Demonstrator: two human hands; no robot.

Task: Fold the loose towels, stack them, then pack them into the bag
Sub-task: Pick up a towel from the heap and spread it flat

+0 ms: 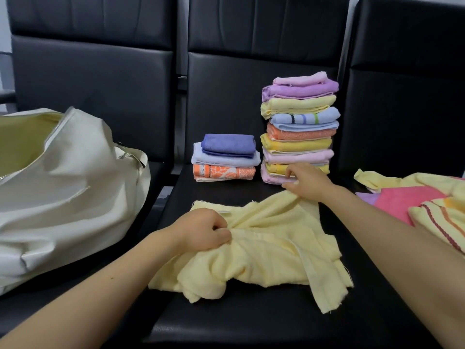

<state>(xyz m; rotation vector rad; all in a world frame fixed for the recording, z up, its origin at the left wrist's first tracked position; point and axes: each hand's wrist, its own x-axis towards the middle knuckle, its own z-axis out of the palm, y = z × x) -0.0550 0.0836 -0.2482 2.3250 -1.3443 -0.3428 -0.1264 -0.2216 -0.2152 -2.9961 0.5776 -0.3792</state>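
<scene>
A crumpled pale yellow towel (266,250) lies on the middle black seat. My left hand (203,229) grips a bunch of its near-left part. My right hand (305,181) pinches its far edge, just in front of the tall stack of folded towels (299,127). A short stack of folded towels (225,157), purple on top and orange at the bottom, stands left of the tall one. The cream bag (65,187) lies open on the left seat.
Loose towels, pink (402,200) and striped yellow (442,220), are heaped on the right seat. Black padded seat backs (251,59) rise behind the stacks. A gap separates the middle seat from the left seat.
</scene>
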